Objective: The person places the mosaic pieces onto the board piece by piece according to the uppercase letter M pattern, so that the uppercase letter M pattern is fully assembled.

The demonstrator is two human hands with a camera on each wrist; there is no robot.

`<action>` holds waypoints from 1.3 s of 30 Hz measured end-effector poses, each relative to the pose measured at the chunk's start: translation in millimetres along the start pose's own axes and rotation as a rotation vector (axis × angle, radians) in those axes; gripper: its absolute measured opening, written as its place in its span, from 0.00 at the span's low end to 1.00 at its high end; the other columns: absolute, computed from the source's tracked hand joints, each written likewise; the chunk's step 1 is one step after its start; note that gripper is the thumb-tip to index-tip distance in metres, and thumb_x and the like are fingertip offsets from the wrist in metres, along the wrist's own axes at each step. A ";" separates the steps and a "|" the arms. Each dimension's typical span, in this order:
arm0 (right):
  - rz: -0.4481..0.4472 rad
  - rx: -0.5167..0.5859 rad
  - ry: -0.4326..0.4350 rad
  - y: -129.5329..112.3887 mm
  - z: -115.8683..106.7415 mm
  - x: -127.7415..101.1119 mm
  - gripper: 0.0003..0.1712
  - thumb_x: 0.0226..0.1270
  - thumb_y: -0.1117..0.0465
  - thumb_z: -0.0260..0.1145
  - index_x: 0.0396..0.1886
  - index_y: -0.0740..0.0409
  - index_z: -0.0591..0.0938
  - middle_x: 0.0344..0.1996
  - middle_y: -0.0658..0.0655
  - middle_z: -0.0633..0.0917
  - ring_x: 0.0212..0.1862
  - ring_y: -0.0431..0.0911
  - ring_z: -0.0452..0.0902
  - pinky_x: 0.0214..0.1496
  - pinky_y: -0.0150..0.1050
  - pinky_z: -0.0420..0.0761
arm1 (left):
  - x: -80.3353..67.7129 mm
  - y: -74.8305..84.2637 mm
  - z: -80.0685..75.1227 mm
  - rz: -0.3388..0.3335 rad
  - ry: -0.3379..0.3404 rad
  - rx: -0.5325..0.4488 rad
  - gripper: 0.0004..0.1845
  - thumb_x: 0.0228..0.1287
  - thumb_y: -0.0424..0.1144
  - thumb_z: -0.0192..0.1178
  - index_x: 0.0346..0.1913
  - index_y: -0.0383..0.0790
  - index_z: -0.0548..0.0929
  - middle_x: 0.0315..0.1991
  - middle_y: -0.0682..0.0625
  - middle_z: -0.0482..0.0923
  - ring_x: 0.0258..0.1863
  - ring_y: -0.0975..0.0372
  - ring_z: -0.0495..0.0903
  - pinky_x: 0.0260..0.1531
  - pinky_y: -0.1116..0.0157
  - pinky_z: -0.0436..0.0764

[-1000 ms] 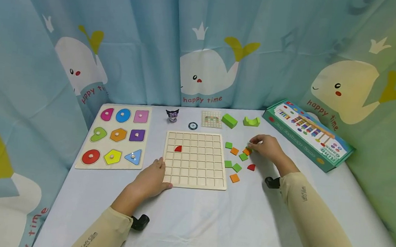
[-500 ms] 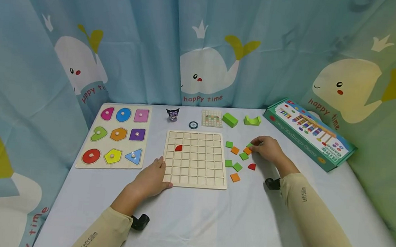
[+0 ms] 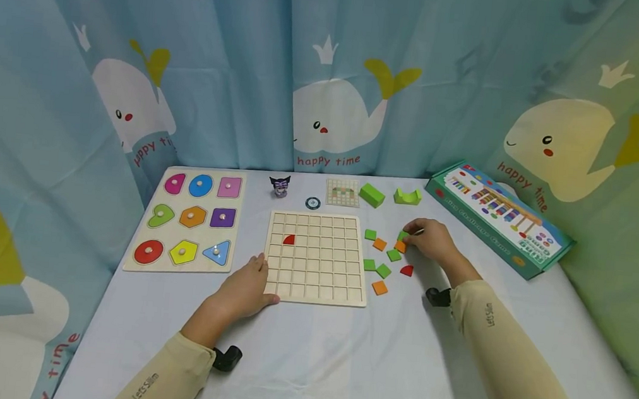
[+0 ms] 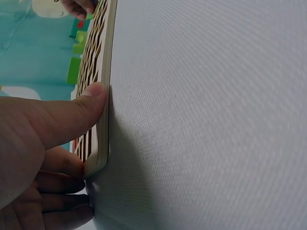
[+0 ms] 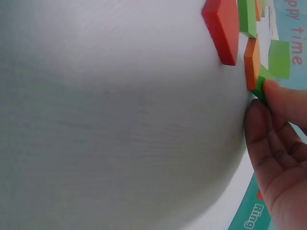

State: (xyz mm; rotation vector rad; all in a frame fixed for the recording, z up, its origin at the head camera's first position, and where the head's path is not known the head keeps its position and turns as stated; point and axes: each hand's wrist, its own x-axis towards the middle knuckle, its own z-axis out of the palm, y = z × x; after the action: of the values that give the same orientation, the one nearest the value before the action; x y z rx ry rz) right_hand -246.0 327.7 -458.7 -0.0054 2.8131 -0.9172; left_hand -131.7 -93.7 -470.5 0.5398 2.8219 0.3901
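not much changed tbh, right hand (image 3: 431,240) still pinching a green tile (image 3: 402,235), left hand (image 3: 241,289) still clasping the grid board (image 3: 317,260)

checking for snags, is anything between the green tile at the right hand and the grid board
Yes, a loose orange tile and a loose green tile lie between the pinched green tile and the grid board.

A white table (image 3: 305,363) carries boards (image 3: 325,266), tiles (image 3: 394,255) and blocks (image 3: 372,195).
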 end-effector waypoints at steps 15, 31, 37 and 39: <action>-0.060 0.024 0.022 -22.1 0.7 5.9 0.12 0.69 0.62 0.69 0.49 0.62 0.86 0.46 0.63 0.85 0.46 0.55 0.80 0.43 0.42 0.80 | -0.5 -0.2 -0.3 -0.006 0.001 0.009 0.48 0.65 0.54 0.67 0.71 0.17 0.62 0.74 0.28 0.57 0.73 0.41 0.60 0.69 0.50 0.66; -0.139 0.097 -0.029 -66.6 32.1 18.0 0.09 0.68 0.62 0.71 0.46 0.59 0.88 0.45 0.60 0.86 0.46 0.53 0.82 0.43 0.43 0.84 | 0.4 1.7 -1.4 -0.006 -0.003 0.017 0.47 0.65 0.54 0.67 0.71 0.18 0.62 0.74 0.29 0.58 0.74 0.42 0.59 0.70 0.51 0.65; -0.177 0.100 -0.051 -82.6 43.9 20.3 0.09 0.68 0.62 0.71 0.46 0.58 0.88 0.44 0.59 0.86 0.46 0.52 0.82 0.43 0.43 0.83 | 0.0 1.7 -1.1 -0.005 -0.005 0.013 0.48 0.65 0.54 0.68 0.71 0.18 0.62 0.74 0.29 0.58 0.74 0.42 0.59 0.70 0.51 0.65; -0.188 0.099 -0.062 -88.1 46.8 20.8 0.09 0.68 0.62 0.71 0.46 0.58 0.88 0.43 0.58 0.86 0.45 0.52 0.83 0.43 0.43 0.83 | 0.2 1.0 -0.6 -0.002 -0.002 0.014 0.48 0.65 0.54 0.68 0.71 0.18 0.62 0.74 0.29 0.58 0.74 0.42 0.59 0.70 0.51 0.65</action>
State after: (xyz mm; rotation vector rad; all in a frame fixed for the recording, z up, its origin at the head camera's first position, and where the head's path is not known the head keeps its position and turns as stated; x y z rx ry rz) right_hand -263.0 227.8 -447.8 -0.2849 2.7423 -1.0758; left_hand -131.8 -92.8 -469.6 0.5396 2.8253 0.3698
